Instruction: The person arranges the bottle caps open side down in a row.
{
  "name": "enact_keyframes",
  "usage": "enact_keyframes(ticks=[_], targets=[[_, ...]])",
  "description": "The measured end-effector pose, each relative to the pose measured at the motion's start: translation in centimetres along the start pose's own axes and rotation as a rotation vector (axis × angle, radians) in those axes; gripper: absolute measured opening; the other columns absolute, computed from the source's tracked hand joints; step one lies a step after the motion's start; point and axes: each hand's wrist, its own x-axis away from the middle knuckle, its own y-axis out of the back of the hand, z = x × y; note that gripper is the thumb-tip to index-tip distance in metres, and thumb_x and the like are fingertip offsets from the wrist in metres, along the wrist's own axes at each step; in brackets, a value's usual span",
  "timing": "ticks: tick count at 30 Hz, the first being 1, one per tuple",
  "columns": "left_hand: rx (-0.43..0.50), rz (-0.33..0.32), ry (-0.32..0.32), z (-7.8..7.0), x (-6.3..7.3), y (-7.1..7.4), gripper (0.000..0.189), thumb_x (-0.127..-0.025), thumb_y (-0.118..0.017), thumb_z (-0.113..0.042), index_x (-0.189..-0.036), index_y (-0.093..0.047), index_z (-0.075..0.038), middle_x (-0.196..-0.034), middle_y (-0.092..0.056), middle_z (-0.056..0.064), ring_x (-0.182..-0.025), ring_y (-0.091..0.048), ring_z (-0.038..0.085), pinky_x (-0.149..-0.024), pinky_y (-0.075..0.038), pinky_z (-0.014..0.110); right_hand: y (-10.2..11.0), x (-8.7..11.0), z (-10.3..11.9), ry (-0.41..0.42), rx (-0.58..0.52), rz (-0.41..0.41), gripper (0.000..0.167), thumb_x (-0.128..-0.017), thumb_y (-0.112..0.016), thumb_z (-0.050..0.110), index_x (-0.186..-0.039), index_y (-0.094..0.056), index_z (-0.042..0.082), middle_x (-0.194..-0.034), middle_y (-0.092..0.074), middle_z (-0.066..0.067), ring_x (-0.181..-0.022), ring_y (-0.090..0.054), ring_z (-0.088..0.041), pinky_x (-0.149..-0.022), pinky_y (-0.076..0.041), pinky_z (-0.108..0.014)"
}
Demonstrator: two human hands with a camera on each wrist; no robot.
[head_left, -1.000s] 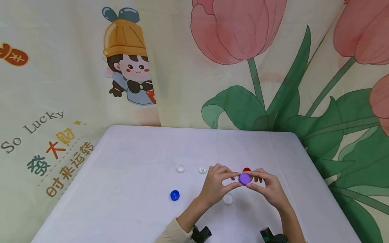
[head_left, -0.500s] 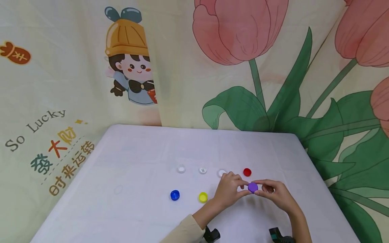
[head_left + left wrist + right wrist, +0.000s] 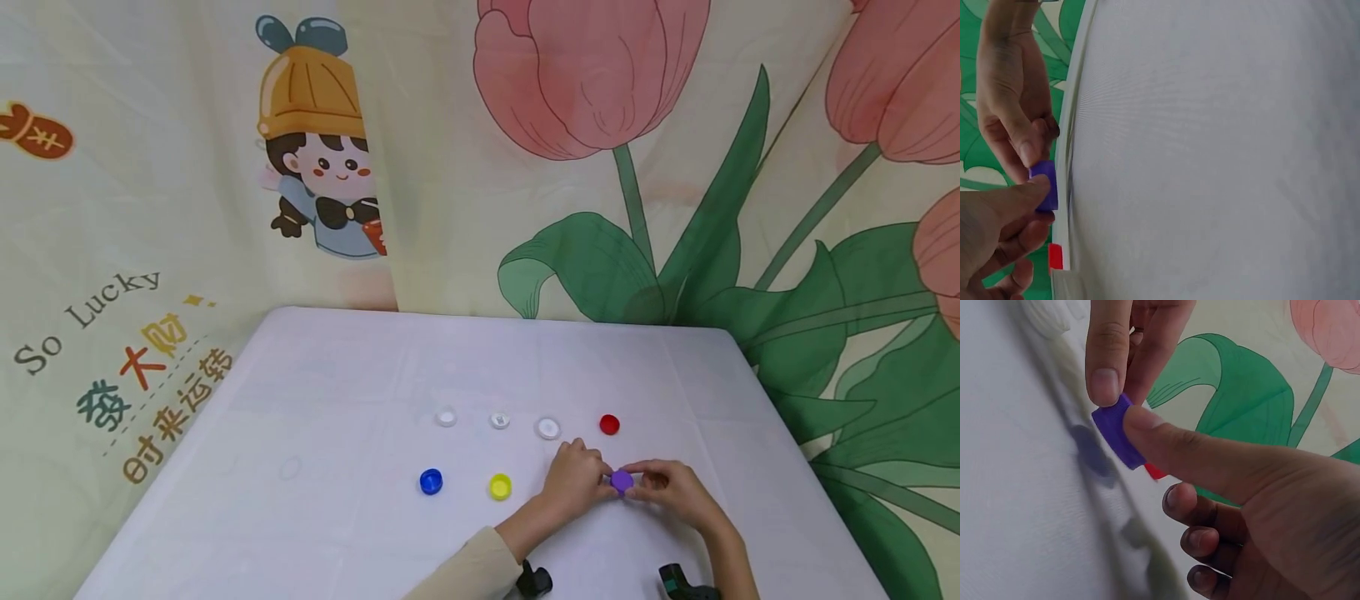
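A purple bottle cap (image 3: pixel 622 482) is pinched from both sides, low over the white table. My left hand (image 3: pixel 573 482) grips its left edge with thumb and fingers; the right hand (image 3: pixel 677 490) pinches the opposite edge. In the left wrist view, the ribbed side of the purple cap (image 3: pixel 1050 187) shows between the two hands. The right wrist view has the purple cap (image 3: pixel 1116 434) under both thumbs, its shadow on the cloth. Beyond the hands lies a red cap (image 3: pixel 610 425), and left of my left hand a yellow cap (image 3: pixel 500 487).
White caps lie in the back row: one on the left (image 3: pixel 446 417), one in the middle (image 3: pixel 500 421) and one nearer the red cap (image 3: pixel 548 428). A blue cap (image 3: pixel 431 482) sits left of the yellow one. Behind the table (image 3: pixel 337 367) hangs a printed curtain (image 3: pixel 442 167).
Both hands have moved toward the table's front with the purple cap, first rightward, then down. The yellow cap and a white cap, earlier covered by the left hand and arm, now show fully.
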Motion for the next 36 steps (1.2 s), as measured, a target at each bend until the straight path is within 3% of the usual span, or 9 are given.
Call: enact_keyframes(ticks=[4,11,16,19,24,30,36], targets=[[-0.038,0.043,-0.018,-0.1,0.0,-0.4,0.021,-0.075,-0.073,-0.045,-0.084,-0.076,-0.026,-0.065,-0.054,-0.013,-0.063,-0.037,0.007,-0.058,-0.026,0.019,-0.3,0.0,-0.3,0.017,0.026,0.005,0.034,-0.073,-0.078,0.025,-0.102,-0.070,0.008,-0.068,-0.051,-0.001,-0.062,-0.044,-0.012,-0.053,-0.035,-0.023],[-0.079,0.041,-0.039,-0.2,-0.2,-0.9,0.024,-0.073,-0.073,-0.047,-0.087,-0.076,-0.028,-0.069,-0.059,-0.011,-0.064,-0.041,0.008,-0.058,-0.028,0.022,-0.4,-0.2,-0.2,0.022,0.096,-0.026,0.033,-0.070,-0.081,0.025,-0.099,-0.071,0.013,-0.070,-0.053,0.003,-0.063,-0.044,-0.013,-0.055,-0.036,-0.024],[-0.128,0.090,0.001,-0.1,0.1,-0.5,0.037,-0.073,-0.071,-0.053,-0.096,-0.075,-0.025,-0.077,-0.062,-0.008,-0.068,-0.044,0.010,-0.060,-0.030,0.022,-0.3,-0.2,0.1,0.027,0.122,-0.019,0.040,-0.069,-0.081,0.024,-0.105,-0.069,0.011,-0.070,-0.054,0.004,-0.062,-0.044,-0.013,-0.054,-0.036,-0.024],[-0.128,0.095,0.029,0.4,0.4,0.4,0.044,-0.073,-0.069,-0.055,-0.101,-0.073,-0.022,-0.082,-0.063,-0.006,-0.072,-0.046,0.011,-0.062,-0.033,0.022,-0.3,-0.3,0.3,0.005,0.136,-0.047,0.042,-0.068,-0.082,0.026,-0.106,-0.069,0.012,-0.069,-0.053,0.004,-0.063,-0.043,-0.014,-0.055,-0.036,-0.024],[-0.072,0.038,0.067,2.3,1.0,2.7,0.046,-0.073,-0.071,-0.053,-0.103,-0.073,-0.018,-0.079,-0.061,-0.006,-0.072,-0.045,0.012,-0.062,-0.033,0.023,-0.4,-0.4,1.6,0.014,0.179,-0.126,0.042,-0.068,-0.082,0.030,-0.106,-0.070,0.016,-0.071,-0.052,0.005,-0.069,-0.044,-0.015,-0.058,-0.038,-0.026],[-0.012,0.046,0.120,4.2,2.0,5.4,0.052,-0.069,-0.076,-0.049,-0.109,-0.070,-0.016,-0.083,-0.060,-0.006,-0.073,-0.042,0.012,-0.062,-0.032,0.022,-1.2,-0.8,3.5,0.151,0.194,-0.207,0.037,-0.069,-0.082,0.025,-0.104,-0.071,0.017,-0.071,-0.051,0.008,-0.074,-0.045,-0.019,-0.061,-0.038,-0.028],[-0.019,0.117,0.114,5.1,3.1,6.0,0.063,-0.061,-0.080,-0.050,-0.114,-0.068,-0.017,-0.095,-0.061,-0.003,-0.079,-0.042,0.013,-0.066,-0.032,0.024,-2.8,-1.4,4.4,0.264,0.279,-0.168,0.039,-0.066,-0.083,0.029,-0.102,-0.071,0.018,-0.072,-0.053,0.007,-0.076,-0.045,-0.018,-0.069,-0.035,-0.034]])
